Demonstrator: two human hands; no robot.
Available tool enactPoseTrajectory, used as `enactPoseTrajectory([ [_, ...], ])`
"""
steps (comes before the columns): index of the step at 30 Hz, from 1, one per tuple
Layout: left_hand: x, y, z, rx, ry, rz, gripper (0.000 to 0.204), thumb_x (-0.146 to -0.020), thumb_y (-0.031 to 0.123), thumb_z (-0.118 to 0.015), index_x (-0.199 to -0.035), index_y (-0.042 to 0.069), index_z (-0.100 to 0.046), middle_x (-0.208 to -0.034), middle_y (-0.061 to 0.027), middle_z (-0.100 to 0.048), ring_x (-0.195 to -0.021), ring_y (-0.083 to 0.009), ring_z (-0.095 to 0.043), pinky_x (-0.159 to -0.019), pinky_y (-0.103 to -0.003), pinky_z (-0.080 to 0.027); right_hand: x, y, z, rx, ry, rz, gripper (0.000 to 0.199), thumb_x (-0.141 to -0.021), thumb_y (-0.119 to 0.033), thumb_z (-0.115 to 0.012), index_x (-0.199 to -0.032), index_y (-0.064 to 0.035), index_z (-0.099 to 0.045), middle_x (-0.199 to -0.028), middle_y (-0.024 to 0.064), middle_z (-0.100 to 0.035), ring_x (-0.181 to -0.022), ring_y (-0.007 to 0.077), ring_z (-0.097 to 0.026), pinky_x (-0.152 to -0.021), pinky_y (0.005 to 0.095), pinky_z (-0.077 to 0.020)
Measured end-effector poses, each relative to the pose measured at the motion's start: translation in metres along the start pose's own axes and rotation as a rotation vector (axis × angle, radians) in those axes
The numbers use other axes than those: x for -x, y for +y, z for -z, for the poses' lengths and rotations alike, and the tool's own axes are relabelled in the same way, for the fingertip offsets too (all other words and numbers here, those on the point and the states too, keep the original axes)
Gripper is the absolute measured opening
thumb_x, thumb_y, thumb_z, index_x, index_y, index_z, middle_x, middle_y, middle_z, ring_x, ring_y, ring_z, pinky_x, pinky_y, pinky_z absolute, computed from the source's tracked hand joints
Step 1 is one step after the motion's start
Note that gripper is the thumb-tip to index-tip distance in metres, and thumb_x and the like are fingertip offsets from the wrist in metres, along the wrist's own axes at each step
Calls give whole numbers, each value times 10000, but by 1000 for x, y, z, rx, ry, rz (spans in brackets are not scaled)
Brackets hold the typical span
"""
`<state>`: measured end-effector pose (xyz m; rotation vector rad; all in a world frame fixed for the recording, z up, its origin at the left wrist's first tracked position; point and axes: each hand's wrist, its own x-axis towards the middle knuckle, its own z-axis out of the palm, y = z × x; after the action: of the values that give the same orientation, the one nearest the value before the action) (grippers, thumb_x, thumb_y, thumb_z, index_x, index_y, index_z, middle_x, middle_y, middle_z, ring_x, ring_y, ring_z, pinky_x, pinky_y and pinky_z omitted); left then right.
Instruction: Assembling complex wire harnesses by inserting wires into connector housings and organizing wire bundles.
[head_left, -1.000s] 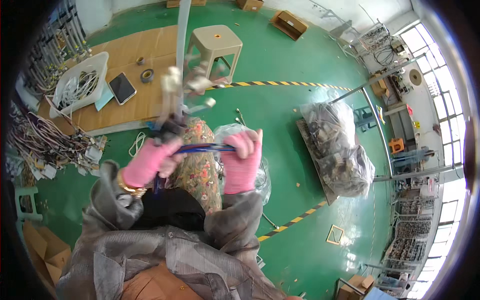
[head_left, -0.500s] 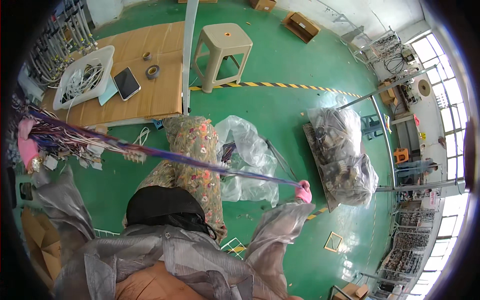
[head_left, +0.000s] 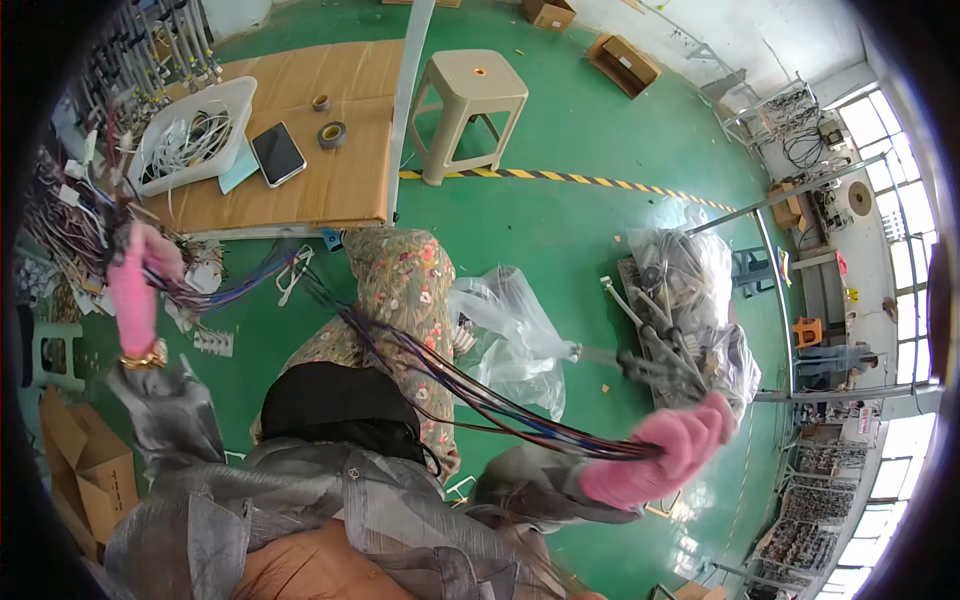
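A long bundle of dark, blue and red wires [head_left: 470, 385] hangs across my lap, sagging between my two hands. My right hand [head_left: 665, 455], in a pink glove, is closed around the bundle at the right. Beyond that hand, loose wire ends with connectors [head_left: 665, 365] swing out, blurred by motion. At the left, my left hand [head_left: 140, 275], also gloved in pink, is closed on the wires where they meet a thick mass of wires with white connectors [head_left: 65, 215]. The fingertips of that hand are partly hidden.
To the front left is a cardboard-covered table [head_left: 340, 190] with a white bin of cables [head_left: 245, 95], a phone [head_left: 278, 154] and tape rolls [head_left: 332, 134]. A beige stool [head_left: 480, 75], clear plastic bag [head_left: 515, 340] and plastic-wrapped parts [head_left: 700, 270] stand on the green floor.
The bundle was stretched taut and now hangs slack. My right hand has come up nearer to the camera and lower in view. My left hand has shifted right.
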<state>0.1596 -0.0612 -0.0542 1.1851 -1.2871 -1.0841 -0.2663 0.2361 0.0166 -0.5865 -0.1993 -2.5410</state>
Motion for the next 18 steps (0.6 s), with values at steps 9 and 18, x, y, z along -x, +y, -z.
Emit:
enactPoseTrajectory([
  [9,107,34,-179,206,-615,144,337,-970,274,-551,-1114,-23,-619,-948,-96,-682,-837,-212,-625,-785,-313,-497,32,169,-9,110,296,-683,349,-1030,-349,-403,-745,-154,-351,-548,-79,-194,-428,63,-162,-379,248,-153],
  [18,115,42,-141,347,-603,479,310,-958,348,-575,-787,89,-563,-541,37,-452,-406,-56,-350,-385,-243,-230,17,148,94,-793,727,-763,214,-966,-211,-558,-862,-50,-463,-601,-29,-335,-540,102,-367,-554,246,-367],
])
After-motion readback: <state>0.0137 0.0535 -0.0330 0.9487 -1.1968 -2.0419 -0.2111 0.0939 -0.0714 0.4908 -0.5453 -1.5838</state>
